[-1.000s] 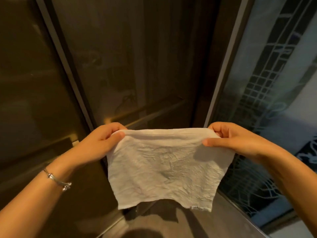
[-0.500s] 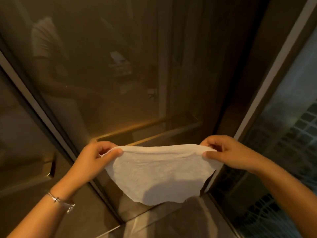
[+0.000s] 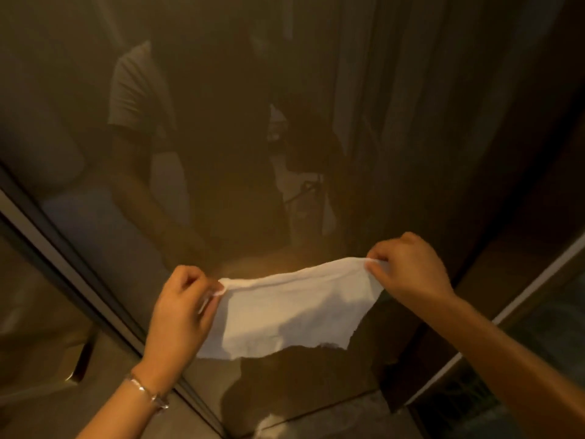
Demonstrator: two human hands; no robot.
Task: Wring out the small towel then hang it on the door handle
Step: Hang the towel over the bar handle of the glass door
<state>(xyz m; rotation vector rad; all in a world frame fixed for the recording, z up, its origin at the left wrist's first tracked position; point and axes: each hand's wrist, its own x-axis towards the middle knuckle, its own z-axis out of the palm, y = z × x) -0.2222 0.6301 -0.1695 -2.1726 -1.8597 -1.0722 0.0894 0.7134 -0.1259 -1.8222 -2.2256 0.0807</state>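
Left hand (image 3: pixel 180 315) and right hand (image 3: pixel 411 264) each grip a top corner of the unmarked white towel (image 3: pixel 291 312), spread before dark glass (image 3: pixel 316 122).

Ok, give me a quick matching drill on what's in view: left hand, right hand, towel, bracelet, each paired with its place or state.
Things:
1. left hand
2. right hand
3. towel
4. bracelet

Places or states:
A. spread open, hanging between both hands
B. around the left wrist
C. pinching the towel's upper corner, higher in the frame
D. pinching the towel's upper corner, lower in the frame

Pairs: 1-D, 2-C, 3-A, 4-B
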